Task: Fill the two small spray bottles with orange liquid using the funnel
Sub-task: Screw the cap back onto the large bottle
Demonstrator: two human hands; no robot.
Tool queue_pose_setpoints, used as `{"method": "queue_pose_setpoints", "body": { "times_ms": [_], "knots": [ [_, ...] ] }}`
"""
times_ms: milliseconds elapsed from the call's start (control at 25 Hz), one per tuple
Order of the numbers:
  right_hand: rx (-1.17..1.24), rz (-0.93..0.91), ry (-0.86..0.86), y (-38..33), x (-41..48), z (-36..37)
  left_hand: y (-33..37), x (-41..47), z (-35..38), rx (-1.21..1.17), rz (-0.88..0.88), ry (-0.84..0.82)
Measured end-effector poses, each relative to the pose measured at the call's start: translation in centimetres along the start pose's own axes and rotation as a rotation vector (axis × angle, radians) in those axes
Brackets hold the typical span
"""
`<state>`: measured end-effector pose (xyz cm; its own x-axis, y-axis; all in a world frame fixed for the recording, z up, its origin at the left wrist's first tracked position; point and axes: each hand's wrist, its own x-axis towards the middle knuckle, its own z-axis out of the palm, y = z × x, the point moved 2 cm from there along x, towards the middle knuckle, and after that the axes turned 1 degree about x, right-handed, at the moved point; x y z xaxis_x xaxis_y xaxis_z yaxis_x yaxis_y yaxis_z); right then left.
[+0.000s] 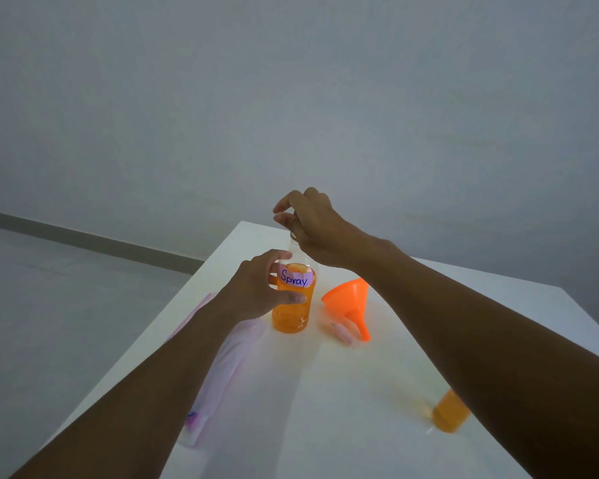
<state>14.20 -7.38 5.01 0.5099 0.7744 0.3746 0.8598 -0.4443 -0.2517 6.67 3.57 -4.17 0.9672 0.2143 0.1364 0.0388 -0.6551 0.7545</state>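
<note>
Funnel (351,302) lying on white table (360,392), grey wall (291,98) behind

The right hand (311,226) hides the bottle (292,299) mouth; the right forearm covers the small bottle's (450,413) top.

Tall bottle (292,299): clear, glossy, smooth; glass or plastic cannot be told. Orange liquid shows through the wall. Label (297,277): matt pale paper, handwritten ink "Spray."
Funnel (351,304): opaque orange plastic, smooth, low sheen
Small bottle (450,413): clear, glossy wall, orange liquid inside, partly hidden by a forearm
Table (360,392): white, smooth, matt top
Flat packet (222,368) on the table: thin, pale pink-white, soft sheen like plastic film
</note>
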Motion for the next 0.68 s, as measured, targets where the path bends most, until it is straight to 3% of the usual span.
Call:
{"method": "queue_pose_setpoints", "body": {
  "times_ms": [200,320,400,560,680],
  "knots": [
    [-0.341,-0.25,0.007,-0.1,0.6,0.9,0.1,0.0,0.1,0.052,0.003,0.025],
    [-0.516,-0.395,-0.077,0.1,0.6,0.6,0.1,0.0,0.2,0.048,0.003,0.029],
    [-0.455,-0.361,-0.126,-0.2,0.6,0.6,0.0,-0.2,0.3,0.031,0.007,0.029],
    [0.039,0.009,-0.201,-0.7,0.1,-1.7,-0.9,-0.4,0.6,-0.087,-0.013,0.013],
    [0.065,0.029,-0.252,-0.1,-0.9,-4.5,-1.4,-0.3,1.0,-0.099,-0.041,-0.023]
  ]
}}
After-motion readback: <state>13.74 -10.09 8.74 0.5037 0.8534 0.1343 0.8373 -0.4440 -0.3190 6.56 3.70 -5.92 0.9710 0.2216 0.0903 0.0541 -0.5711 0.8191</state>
